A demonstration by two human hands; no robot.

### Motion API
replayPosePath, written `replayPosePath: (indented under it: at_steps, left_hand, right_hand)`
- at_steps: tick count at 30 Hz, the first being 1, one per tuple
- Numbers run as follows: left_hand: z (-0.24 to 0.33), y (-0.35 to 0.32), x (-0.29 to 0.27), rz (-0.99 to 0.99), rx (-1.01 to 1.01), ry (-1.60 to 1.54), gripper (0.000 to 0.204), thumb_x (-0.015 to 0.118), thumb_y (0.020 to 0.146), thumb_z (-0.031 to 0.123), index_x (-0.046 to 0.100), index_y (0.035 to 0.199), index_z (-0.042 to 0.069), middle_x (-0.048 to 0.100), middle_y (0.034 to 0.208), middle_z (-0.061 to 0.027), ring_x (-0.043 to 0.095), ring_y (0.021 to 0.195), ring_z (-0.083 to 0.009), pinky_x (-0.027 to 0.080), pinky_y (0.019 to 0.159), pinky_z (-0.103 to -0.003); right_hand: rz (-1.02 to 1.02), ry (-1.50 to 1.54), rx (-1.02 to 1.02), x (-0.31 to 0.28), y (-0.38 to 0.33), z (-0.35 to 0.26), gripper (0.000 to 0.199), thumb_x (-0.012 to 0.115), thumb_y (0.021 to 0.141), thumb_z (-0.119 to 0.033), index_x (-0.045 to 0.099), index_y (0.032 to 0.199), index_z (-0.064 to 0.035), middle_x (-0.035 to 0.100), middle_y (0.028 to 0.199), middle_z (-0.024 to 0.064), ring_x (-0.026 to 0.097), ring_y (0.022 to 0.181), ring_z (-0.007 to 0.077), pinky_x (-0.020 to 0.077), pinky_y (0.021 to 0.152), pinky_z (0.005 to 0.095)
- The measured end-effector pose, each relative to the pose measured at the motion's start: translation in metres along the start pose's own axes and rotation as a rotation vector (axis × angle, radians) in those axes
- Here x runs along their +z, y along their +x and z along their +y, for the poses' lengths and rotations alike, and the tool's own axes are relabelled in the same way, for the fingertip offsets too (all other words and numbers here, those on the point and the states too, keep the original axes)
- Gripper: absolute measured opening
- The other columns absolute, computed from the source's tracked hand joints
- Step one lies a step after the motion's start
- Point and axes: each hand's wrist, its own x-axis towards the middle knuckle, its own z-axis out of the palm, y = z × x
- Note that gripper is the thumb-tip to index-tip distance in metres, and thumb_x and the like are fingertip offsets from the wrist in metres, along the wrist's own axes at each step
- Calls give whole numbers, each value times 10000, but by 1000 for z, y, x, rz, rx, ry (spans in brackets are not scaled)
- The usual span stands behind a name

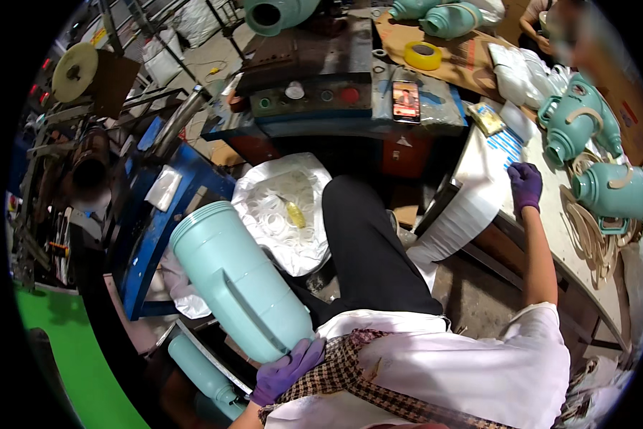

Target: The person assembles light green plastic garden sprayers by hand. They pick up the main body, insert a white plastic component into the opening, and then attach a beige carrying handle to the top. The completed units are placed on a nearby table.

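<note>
A large pale-teal plastic jug body [225, 275] with a side handle lies tilted across my lap, its threaded rim toward the upper left. My left hand [289, 368], in a purple glove, is closed around its lower end. My right hand [525, 186], also gloved in purple, is stretched out over the white table at the right. Its fingers are curled closed; whatever they may hold is hidden. Next to it lies a sheet of blue-and-white labels [504, 149], with a long white backing strip [468, 214] hanging over the table's edge.
A white sack of ring-shaped pieces [282, 168] stands before my knees. Finished-looking teal jugs [625, 189] and beige straps [593, 247] occupy the right table. Ahead are a machine with buttons [307, 100], a phone [406, 101] and yellow tape [422, 56]. Another person [540, 28] sits far right.
</note>
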Motion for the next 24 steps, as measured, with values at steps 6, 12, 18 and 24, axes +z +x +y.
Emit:
replayPosePath:
  at_steps: [6, 12, 18, 24]
  left_hand:
    - [2, 5, 2, -41, 103, 44, 432, 416, 977, 281, 499, 1399, 330, 478, 1485, 102, 507, 1275, -94, 184, 1163, -487]
    - [-1, 4, 4, -10, 172, 123, 480, 463, 979, 270, 446, 1456, 225, 473, 1471, 11, 478, 1332, -160, 305, 1104, -343]
    - [2, -12, 19, 1, 367, 551, 482, 389, 1057, 302, 410, 1483, 77, 429, 1526, -90, 431, 1395, -222, 347, 1174, -384]
    - [27, -7, 37, 83, 162, 274, 462, 486, 981, 137, 388, 1419, 27, 464, 1378, -134, 480, 1293, -236, 387, 1150, -348]
  right_hand:
    - [56, 197, -29, 8, -5, -8, 171, 753, 852, -120, 743, 949, 21, 686, 1004, 116, 667, 893, 249, 519, 824, 341]
    - [-69, 168, 47, 3, 7, 11, 165, 772, 820, -108, 759, 945, -1, 692, 991, 102, 663, 945, 223, 515, 860, 323]
    - [145, 316, -382, 9, -21, -107, 105, 764, 878, -98, 762, 972, -52, 661, 1064, 98, 612, 1048, 250, 475, 940, 368]
    - [-848, 1119, -585, 33, -138, -420, 166, 720, 850, -118, 717, 965, 1, 648, 1013, 114, 609, 1011, 227, 478, 891, 328]
